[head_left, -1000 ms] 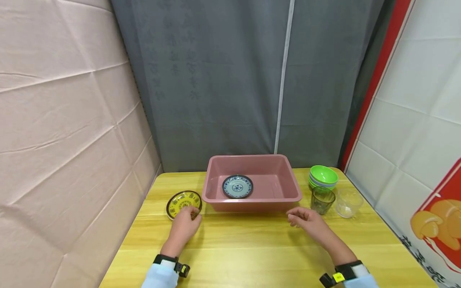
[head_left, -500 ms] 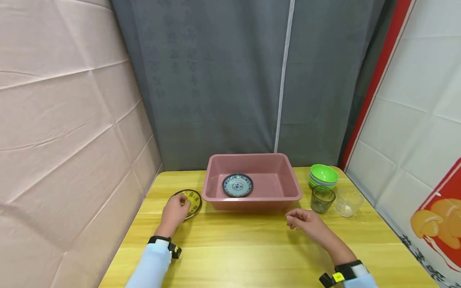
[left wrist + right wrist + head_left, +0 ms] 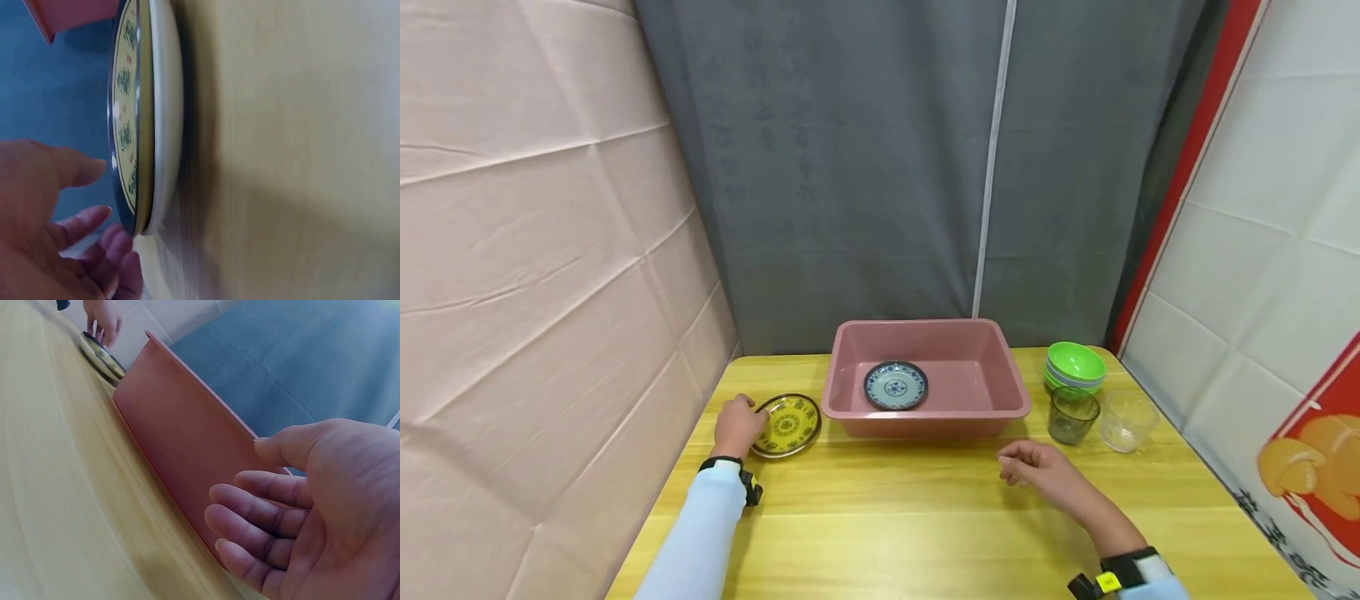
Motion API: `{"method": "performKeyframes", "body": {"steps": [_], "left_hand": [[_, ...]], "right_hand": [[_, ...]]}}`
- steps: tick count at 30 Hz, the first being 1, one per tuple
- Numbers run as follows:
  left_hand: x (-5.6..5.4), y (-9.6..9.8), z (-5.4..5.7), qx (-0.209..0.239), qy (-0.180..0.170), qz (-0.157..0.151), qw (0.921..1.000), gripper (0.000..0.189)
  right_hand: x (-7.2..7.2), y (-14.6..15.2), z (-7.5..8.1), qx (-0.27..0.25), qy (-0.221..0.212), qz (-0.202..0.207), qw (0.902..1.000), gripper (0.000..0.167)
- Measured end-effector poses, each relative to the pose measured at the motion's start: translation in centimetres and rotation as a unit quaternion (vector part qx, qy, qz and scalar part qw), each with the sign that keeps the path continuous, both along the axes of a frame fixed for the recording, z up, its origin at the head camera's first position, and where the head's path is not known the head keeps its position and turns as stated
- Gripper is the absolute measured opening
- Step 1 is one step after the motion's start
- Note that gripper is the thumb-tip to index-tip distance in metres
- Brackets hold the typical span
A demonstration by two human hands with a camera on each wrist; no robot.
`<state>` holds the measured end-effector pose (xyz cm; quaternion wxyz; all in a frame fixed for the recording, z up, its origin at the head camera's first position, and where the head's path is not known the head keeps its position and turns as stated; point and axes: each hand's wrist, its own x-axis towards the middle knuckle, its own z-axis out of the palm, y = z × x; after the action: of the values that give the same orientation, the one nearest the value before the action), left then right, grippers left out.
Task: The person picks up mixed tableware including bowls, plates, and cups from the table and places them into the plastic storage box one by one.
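A yellow patterned plate (image 3: 788,427) with a dark rim lies on the table, left of the pink basin. In the left wrist view a white plate edge (image 3: 167,119) shows directly beneath the yellow one, so they look stacked. My left hand (image 3: 739,427) is at the plates' left edge, thumb and fingers parted around the rim; it does not visibly grip them. My right hand (image 3: 1039,472) hovers in front of the basin's right corner, fingers loosely bent, holding nothing. Inside the pink basin (image 3: 925,427) lies a blue-and-white plate (image 3: 896,385).
Stacked bowls (image 3: 1075,365), the top one green, stand at the table's back right. In front of them are a dark glass (image 3: 1072,417) and a clear glass (image 3: 1127,423). A grey curtain (image 3: 865,167) hangs behind the table (image 3: 887,533), with fabric walls at both sides.
My left hand has moved left across the yellow plate, from its near right side to its left edge, uncovering the plate's middle. The right hand stays almost in place.
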<state>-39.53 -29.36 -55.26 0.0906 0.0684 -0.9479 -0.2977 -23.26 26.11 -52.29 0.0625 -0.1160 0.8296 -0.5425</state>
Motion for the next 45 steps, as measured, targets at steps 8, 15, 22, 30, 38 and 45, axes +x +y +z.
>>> {"method": "performKeyframes", "body": {"steps": [8, 15, 22, 30, 38, 45], "left_hand": [[0.5, -0.7, 0.6, -0.001, -0.044, 0.028, 0.9986, 0.034], [0.3, -1.1, 0.3, -0.004, -0.056, 0.035, 0.9978, 0.034], [-0.2, -1.2, -0.6, 0.003, -0.054, 0.047, 0.9974, 0.025], [0.2, -1.1, -0.5, 0.003, -0.050, 0.054, 0.9973, 0.027], [1.4, -1.8, 0.3, 0.013, -0.016, 0.039, 0.9990, 0.028], [1.9, -2.7, 0.5, 0.029, 0.015, 0.030, 0.9990, 0.030]], "right_hand": [[-0.2, 0.0, -0.3, -0.004, -0.022, 0.024, 0.9995, 0.037], [-0.1, 0.2, -0.1, -0.007, -0.024, 0.020, 0.9995, 0.037], [0.1, 0.2, 0.1, -0.009, -0.036, 0.012, 0.9992, 0.035], [0.3, 0.2, 0.1, -0.012, -0.034, 0.005, 0.9993, 0.034], [0.4, 0.1, 0.1, -0.016, -0.032, -0.002, 0.9994, 0.032], [0.4, 0.1, 0.0, -0.017, -0.024, -0.012, 0.9995, 0.027]]}}
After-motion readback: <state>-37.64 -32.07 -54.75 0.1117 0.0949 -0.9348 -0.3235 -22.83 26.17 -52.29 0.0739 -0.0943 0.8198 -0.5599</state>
